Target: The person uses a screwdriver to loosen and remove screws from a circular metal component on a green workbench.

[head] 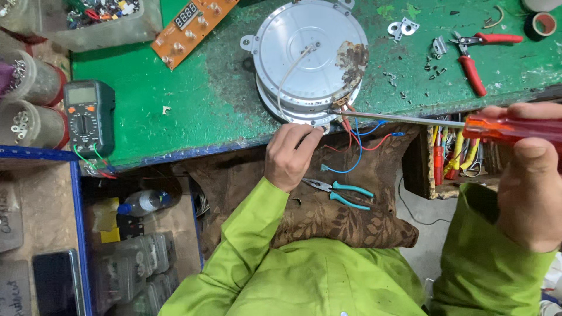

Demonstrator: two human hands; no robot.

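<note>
The right hand held a red-handled screwdriver in a closed grip, its tip at the near edge of the round metal heating plate on the green bench. Just below that tip, the left hand pinched the plate's rim.

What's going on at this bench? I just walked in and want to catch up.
A person in a lime-green shirt works on a round silver metal heating plate with a rusty patch on a green workbench. The left hand grips the plate's near edge, by its red and blue wires. The right hand holds a long screwdriver with a clear orange handle, its tip at the plate's side. Teal-handled pliers lie on a brown patterned cushion.
</note>
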